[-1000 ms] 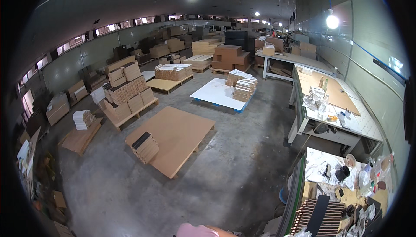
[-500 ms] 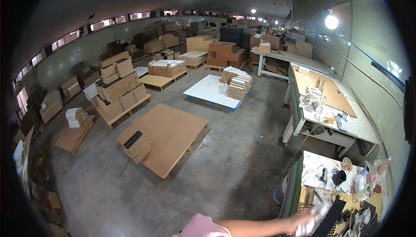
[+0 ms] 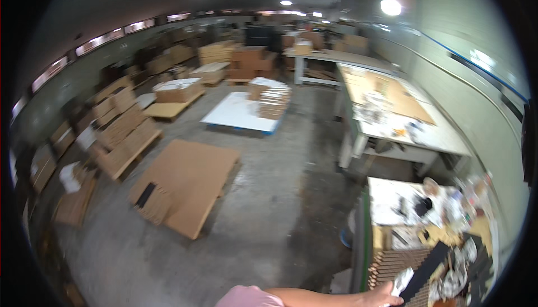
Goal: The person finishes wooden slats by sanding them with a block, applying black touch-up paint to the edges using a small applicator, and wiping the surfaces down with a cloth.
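Note:
My left arm, in a pink sleeve, reaches right along the lower edge of the view. At its end my left hand (image 3: 383,294) is closed on a crumpled white rag (image 3: 402,281). The rag is beside a long black strip (image 3: 427,273), close to a row of narrow brown board pieces (image 3: 384,266) on the cluttered workbench. Blur hides whether the rag touches the strip. My right hand is out of view.
Bottles, bags and a black cup (image 3: 423,206) crowd the bench's far end. A larger white table (image 3: 443,139) stands beyond. On the floor at left, a brown board on a pallet (image 3: 190,172) carries stacked pieces, with a white-topped pallet (image 3: 230,111) behind it.
The view has swung right, so the room's contents sit further left. My left hand, smeared by motion earlier, now shows more clearly with the white rag, lower beside the black strip.

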The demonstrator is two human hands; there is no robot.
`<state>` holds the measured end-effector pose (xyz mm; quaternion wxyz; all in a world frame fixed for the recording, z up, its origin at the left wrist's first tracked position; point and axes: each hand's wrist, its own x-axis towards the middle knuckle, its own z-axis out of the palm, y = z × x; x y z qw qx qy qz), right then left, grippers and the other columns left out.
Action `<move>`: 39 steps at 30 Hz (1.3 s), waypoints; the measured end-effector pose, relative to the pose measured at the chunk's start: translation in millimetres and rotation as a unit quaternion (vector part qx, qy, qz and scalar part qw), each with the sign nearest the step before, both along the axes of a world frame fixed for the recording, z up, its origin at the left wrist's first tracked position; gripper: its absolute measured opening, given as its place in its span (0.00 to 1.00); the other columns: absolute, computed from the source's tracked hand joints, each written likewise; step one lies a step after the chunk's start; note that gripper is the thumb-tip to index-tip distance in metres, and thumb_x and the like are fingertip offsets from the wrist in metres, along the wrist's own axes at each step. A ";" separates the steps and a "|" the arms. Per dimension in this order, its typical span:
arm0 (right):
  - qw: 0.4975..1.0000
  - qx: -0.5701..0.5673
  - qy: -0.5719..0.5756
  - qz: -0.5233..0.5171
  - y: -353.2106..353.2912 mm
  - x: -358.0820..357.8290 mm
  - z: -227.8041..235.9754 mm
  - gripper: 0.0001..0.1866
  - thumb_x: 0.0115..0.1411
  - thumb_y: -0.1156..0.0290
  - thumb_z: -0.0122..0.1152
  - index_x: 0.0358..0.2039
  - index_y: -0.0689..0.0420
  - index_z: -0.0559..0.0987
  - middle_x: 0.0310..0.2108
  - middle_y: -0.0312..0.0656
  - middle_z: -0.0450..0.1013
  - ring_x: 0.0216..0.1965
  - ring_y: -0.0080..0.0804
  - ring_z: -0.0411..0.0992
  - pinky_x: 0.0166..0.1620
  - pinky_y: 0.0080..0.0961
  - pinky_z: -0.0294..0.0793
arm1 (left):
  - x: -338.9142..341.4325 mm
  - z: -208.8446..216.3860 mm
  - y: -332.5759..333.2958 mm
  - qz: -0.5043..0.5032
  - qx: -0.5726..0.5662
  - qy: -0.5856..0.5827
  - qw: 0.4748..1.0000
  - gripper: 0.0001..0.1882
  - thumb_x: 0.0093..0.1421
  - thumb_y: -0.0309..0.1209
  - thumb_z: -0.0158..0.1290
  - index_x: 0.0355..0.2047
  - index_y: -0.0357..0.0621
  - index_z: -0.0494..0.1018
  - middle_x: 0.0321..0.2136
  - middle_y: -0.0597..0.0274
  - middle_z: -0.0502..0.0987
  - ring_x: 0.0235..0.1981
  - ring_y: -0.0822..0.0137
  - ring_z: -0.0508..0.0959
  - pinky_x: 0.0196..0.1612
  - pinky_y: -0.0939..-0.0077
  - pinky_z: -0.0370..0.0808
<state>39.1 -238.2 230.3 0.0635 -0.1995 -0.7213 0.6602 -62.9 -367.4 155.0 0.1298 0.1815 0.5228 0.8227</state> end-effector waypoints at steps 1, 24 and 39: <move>0.990 -0.131 -0.003 -0.058 -4.1 -0.5 2.6 0.25 0.81 0.58 0.55 0.53 0.70 0.86 0.40 0.44 0.84 0.38 0.35 0.81 0.44 0.32 0.82 | -16.4 2.0 -5.2 -0.007 -0.023 -0.003 1.000 0.37 0.66 0.33 0.73 0.65 0.36 0.61 0.60 0.58 0.64 0.60 0.68 0.63 0.61 0.69 0.63; 0.897 -0.274 0.229 -0.260 249.9 -2.4 -92.7 0.29 0.84 0.49 0.54 0.66 0.65 0.75 0.43 0.46 0.84 0.39 0.35 0.86 0.42 0.35 0.90 | -98.9 42.4 156.5 -0.376 -0.169 0.031 0.911 0.20 0.73 0.33 0.67 0.57 0.30 0.81 0.42 0.58 0.88 0.43 0.64 0.88 0.51 0.61 0.86; 0.797 -0.220 0.333 -0.453 287.1 74.8 -106.8 0.29 0.84 0.46 0.50 0.62 0.62 0.75 0.38 0.40 0.79 0.35 0.33 0.81 0.41 0.40 0.87 | -53.3 -40.3 193.1 -0.341 -0.145 0.396 0.840 0.26 0.54 0.11 0.53 0.51 0.34 0.88 0.57 0.39 0.86 0.57 0.41 0.88 0.64 0.51 0.83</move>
